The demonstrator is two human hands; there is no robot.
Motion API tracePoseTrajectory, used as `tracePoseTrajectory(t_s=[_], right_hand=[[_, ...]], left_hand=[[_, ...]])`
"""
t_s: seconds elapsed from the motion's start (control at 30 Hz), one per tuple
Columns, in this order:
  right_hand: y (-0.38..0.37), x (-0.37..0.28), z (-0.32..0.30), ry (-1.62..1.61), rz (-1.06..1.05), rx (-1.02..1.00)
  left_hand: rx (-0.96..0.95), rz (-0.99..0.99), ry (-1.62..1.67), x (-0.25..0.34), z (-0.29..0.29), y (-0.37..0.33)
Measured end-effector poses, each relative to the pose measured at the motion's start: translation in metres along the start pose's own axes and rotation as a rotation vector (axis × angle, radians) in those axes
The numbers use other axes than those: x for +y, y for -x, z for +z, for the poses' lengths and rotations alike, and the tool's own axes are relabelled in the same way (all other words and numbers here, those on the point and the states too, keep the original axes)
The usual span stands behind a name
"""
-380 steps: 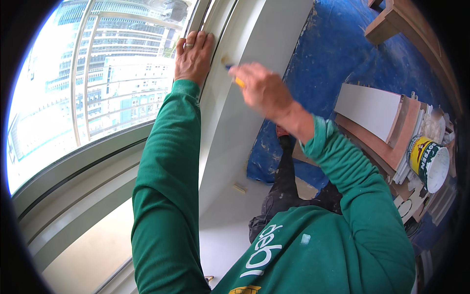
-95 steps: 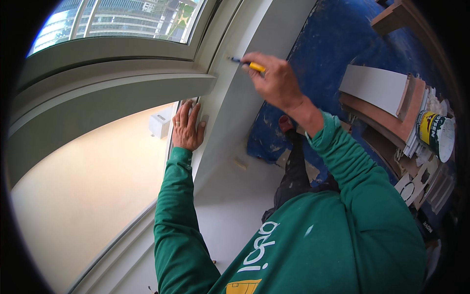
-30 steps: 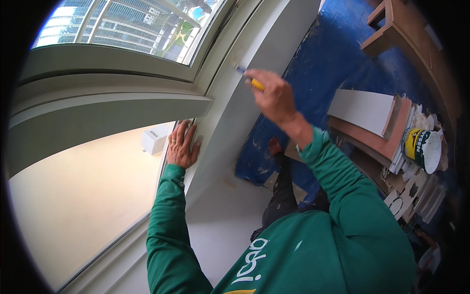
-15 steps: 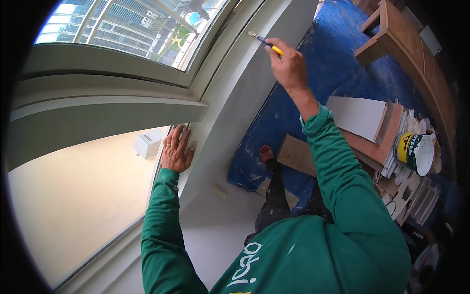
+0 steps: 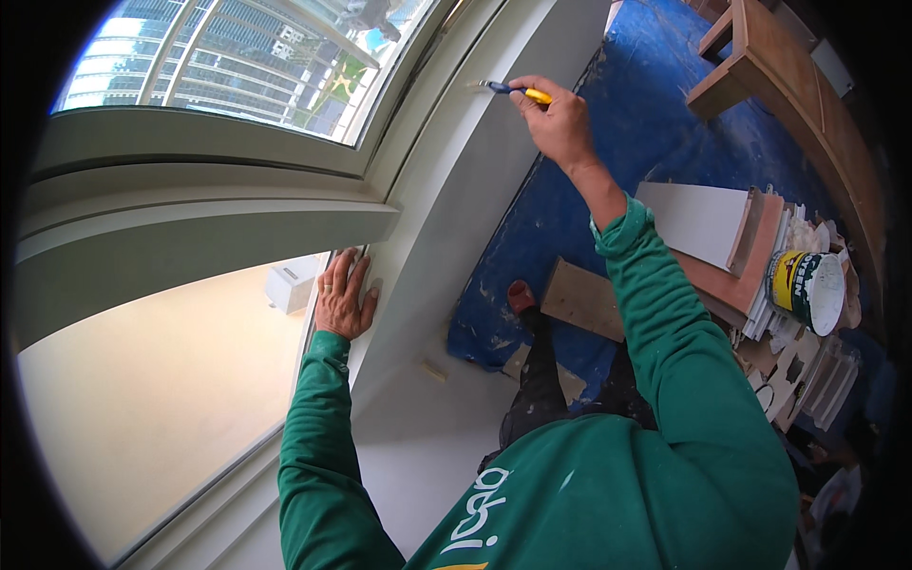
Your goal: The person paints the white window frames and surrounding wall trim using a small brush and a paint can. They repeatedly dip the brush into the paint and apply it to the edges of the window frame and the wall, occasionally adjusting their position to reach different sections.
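The paintbrush [image 5: 499, 87] is at the pale ledge [image 5: 446, 128] beside the window frame [image 5: 209, 133], bristles [image 5: 477, 85] toward the surface; contact cannot be determined. The right hand [image 5: 559, 123] grips its blue-and-yellow handle [image 5: 539, 96]. The left hand [image 5: 344, 302], released with fingers extended, rests on the ledge's window-side edge. Blue sheeting [image 5: 627, 123] lies to the right

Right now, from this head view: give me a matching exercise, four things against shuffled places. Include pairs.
1. Slim paintbrush with blue and yellow handle
2. Bare left hand wearing a ring
3. Round bucket with yellow and dark green label
4. Blue floor covering

A. Beside stacked white and brown boards
B. Beneath the reddish shoe
C. In the bare right hand
D. Against the pale window frame

Pairs: 1-C, 2-D, 3-A, 4-B
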State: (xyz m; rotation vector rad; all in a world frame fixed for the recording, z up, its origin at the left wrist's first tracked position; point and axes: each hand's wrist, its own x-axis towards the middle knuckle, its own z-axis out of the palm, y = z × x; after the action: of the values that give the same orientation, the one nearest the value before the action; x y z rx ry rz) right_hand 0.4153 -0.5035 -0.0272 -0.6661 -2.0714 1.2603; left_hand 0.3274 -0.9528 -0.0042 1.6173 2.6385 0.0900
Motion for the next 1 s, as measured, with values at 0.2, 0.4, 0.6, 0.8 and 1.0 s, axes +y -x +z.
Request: tracePoseTrajectory(t_s=[0.2,0.4,0.6,0.8,1.0], right_hand=[[0.020,-0.012,0.014,0.111,-0.225,0.089],[0.103,-0.050,0.043,0.030,-0.288,-0.053],[0.160,-0.071,0.060,0.007,-0.320,-0.206],[0.183,-0.081,0.063,-0.099,-0.285,-0.320],[0.153,-0.059,0.033,-0.149,-0.154,-0.165]], left_hand=[[-0.026,-0.030,0.002,0.000,-0.001,0.004],[-0.016,-0.028,-0.001,0.000,0.001,0.003],[-0.024,-0.030,-0.019,0.002,-0.001,0.002],[-0.020,-0.021,-0.019,0.001,0.000,0.001],[-0.014,-0.025,-0.007,-0.001,0.002,0.006]])
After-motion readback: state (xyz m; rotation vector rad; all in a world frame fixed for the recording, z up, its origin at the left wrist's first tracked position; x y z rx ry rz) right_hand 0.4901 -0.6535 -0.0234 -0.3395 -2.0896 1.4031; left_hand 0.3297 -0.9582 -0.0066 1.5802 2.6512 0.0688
